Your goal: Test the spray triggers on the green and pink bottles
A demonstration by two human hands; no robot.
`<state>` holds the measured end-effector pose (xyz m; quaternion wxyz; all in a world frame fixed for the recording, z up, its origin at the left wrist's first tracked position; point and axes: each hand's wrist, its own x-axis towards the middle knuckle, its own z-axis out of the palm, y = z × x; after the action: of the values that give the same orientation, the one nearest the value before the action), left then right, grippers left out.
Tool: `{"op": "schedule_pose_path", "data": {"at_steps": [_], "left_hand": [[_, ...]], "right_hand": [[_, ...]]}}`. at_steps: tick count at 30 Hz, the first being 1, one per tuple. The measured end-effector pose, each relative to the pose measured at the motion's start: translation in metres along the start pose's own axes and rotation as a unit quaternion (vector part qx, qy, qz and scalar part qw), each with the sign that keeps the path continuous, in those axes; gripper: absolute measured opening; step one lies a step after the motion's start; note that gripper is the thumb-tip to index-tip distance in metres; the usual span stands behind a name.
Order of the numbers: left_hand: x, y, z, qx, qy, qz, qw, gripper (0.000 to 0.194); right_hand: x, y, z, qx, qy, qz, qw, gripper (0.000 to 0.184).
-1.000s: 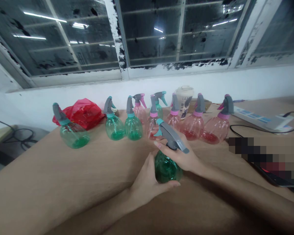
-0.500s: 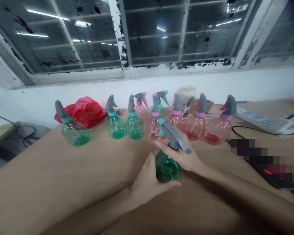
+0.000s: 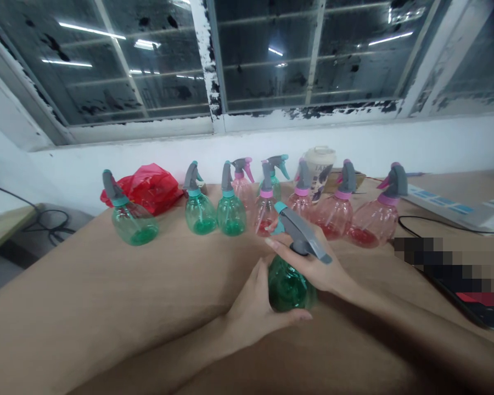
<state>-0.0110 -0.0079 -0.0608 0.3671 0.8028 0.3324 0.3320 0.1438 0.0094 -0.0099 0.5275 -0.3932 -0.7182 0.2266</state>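
Between my hands is a green spray bottle point(image 3: 288, 285) with a grey and teal spray head point(image 3: 302, 230), tilted above the front of the table. My left hand point(image 3: 255, 304) wraps round the lower body of the bottle, its thumb along the near side. My right hand point(image 3: 319, 266) grips around the neck, just below the spray head. Behind them stand several pink spray bottles, among them a pink one point(image 3: 333, 216) with red liquid. To the left are green spray bottles, one point(image 3: 231, 216) close to the pink row and another point(image 3: 135, 225) at the far left.
A red plastic bag point(image 3: 154, 189) lies behind the left bottles. At the back stand a white cup point(image 3: 321, 164) and a cardboard piece point(image 3: 356, 181). A white power strip point(image 3: 440, 200) with a black cable and a partly blurred-out phone point(image 3: 471, 307) lie right.
The whole view has shifted slightly, so everything sits a little further right. My hands keep the same grip on the green spray bottle.
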Motion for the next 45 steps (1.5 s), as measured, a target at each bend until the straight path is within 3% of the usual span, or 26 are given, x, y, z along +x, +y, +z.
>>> {"op": "schedule_pose_path", "data": {"at_steps": [8,31,39,45], "left_hand": [[0.0003,-0.0007,-0.0006,-0.001,0.004,-0.012,1.000,0.085],[0.0003,-0.0033,0.0008,0.002,0.007,-0.021,1.000,0.092],[-0.0001,-0.0021,0.0006,0.005,0.013,-0.029,0.999,0.086],[0.0003,-0.0028,0.0004,0.004,0.009,-0.014,1.000,0.089]], "right_hand": [[-0.0002,0.0015,0.0005,0.051,-0.005,0.018,0.999,0.023],[-0.0023,0.0081,0.0021,0.043,0.010,0.020,0.999,0.024],[-0.0005,0.0085,0.0020,0.031,0.004,0.001,0.999,0.025],[0.0002,0.0019,0.0009,-0.001,0.018,0.003,1.000,0.012]]}}
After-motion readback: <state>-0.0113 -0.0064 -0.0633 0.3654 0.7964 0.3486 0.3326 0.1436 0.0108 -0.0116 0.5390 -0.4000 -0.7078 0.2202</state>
